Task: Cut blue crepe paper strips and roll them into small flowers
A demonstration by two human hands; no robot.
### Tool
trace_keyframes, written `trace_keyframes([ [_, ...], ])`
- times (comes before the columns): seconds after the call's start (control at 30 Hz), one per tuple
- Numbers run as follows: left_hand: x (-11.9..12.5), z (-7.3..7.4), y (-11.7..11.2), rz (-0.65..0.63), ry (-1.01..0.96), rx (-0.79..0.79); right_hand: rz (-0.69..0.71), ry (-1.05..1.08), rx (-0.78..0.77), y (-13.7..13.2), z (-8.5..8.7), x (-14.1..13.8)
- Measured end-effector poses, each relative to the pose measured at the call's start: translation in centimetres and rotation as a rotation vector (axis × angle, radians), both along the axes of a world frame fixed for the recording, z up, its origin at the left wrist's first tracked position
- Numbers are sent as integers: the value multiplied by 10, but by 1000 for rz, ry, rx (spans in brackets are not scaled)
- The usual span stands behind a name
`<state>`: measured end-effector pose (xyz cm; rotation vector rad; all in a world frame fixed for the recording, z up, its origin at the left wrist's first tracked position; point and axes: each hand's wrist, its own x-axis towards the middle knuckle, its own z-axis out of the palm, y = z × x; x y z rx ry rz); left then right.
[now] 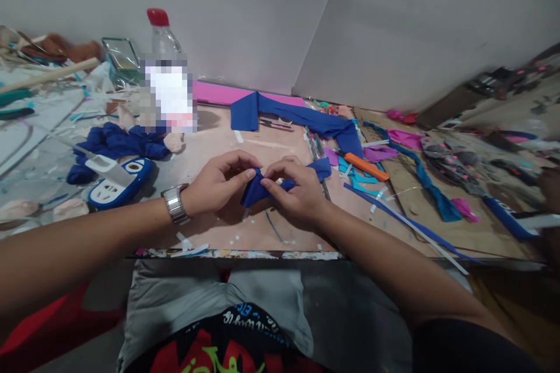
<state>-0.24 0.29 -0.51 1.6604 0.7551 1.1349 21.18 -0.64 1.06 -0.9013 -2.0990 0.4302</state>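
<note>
Both hands pinch a small strip of dark blue fabric (251, 193) just above the table, close to its front edge. My left hand (219, 180), with a metal watch on the wrist, grips the strip's gathered upper edge between thumb and forefinger. Right beside it, my right hand (297, 189) pinches the same fabric, and one end of it sticks out past the knuckles. The part between the fingertips is creased and partly hidden. Beyond the hands lies a long folded band of blue fabric (301, 112).
At left are a bunched blue cloth (118, 148), a blue-and-white power strip (125, 183) and a red-capped bottle (164, 35). An orange utility knife (365, 167) lies at right among fabric scraps. A grey wall (245, 17) closes off the back.
</note>
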Motion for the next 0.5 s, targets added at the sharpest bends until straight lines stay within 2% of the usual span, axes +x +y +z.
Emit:
trace_keyframes([
  [0.5, 0, 2, 0, -60, -28, -54, -24, -1, 12, 0, 3, -2],
])
